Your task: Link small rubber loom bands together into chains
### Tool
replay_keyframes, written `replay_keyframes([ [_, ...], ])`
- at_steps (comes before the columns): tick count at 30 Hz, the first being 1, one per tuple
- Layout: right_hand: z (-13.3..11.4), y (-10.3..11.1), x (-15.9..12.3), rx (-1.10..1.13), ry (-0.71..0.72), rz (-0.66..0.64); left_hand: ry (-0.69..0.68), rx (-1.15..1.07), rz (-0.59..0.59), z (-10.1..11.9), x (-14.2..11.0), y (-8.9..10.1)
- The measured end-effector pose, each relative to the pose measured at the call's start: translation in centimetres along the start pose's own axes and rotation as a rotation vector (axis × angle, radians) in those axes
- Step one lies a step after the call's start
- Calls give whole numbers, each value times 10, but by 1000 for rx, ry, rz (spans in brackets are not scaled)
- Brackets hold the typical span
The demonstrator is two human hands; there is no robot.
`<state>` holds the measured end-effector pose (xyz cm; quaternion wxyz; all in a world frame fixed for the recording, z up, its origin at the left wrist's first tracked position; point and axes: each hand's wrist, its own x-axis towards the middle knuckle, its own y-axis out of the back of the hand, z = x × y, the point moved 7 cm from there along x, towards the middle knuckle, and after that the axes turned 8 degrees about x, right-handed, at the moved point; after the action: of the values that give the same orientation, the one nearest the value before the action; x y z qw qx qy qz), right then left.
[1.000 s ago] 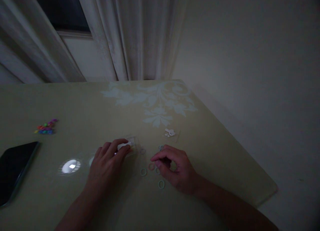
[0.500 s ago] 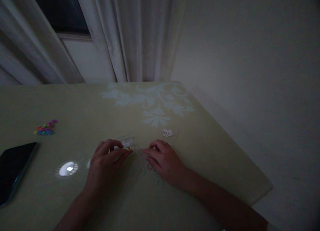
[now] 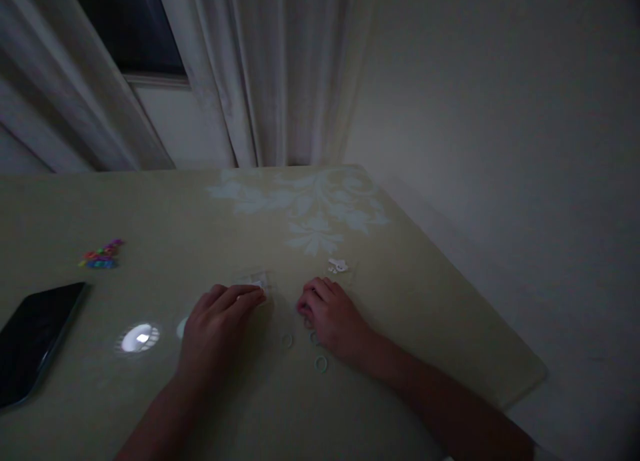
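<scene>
My left hand (image 3: 213, 324) is on the left, thumb and fingers pinched together at the near side of a small clear plastic box (image 3: 257, 276). A bit of white shows at its fingertips. My right hand (image 3: 337, 318) is low over the table with its fingers curled; the fingers hide most of what they hold, seemingly a small ring. A pinkish ring (image 3: 308, 323) and a pale ring (image 3: 314, 338) peek out beneath that hand. Two pale green rings lie closer to me, one ring (image 3: 321, 364) below the right hand and a fainter ring (image 3: 287, 341) between the hands.
Small white pieces (image 3: 339, 266) lie on a clear sheet beyond my right hand. Far left are a pile of colourful little pieces (image 3: 103, 256) and a dark phone (image 3: 40, 341). A lamp's reflection shines on the tabletop (image 3: 165, 401). Curtains and a wall stand behind.
My right hand reached left to a pale ring, then drew back slightly with its fingers curled; that ring no longer shows there. My left fingers closed further at the box.
</scene>
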<state>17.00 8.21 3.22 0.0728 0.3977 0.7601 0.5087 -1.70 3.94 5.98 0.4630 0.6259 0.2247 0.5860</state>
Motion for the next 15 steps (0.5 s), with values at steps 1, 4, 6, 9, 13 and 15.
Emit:
replay_keyframes([
  [1,1,4,0,37,-13,20,-13,37,-9,1,-1,-1],
  [4,3,15,2,126,-58,69,-34,110,-39,1,-5,-5],
  [6,3,18,3,147,-57,72,-55,143,-55,2,-6,-6],
  [9,5,22,2,156,-19,53,-77,160,-45,2,-6,-5],
  [13,17,37,-1,235,-13,-6,-30,126,9,0,-5,1],
  [15,25,46,-3,263,-32,-93,-25,134,25,2,-6,4],
])
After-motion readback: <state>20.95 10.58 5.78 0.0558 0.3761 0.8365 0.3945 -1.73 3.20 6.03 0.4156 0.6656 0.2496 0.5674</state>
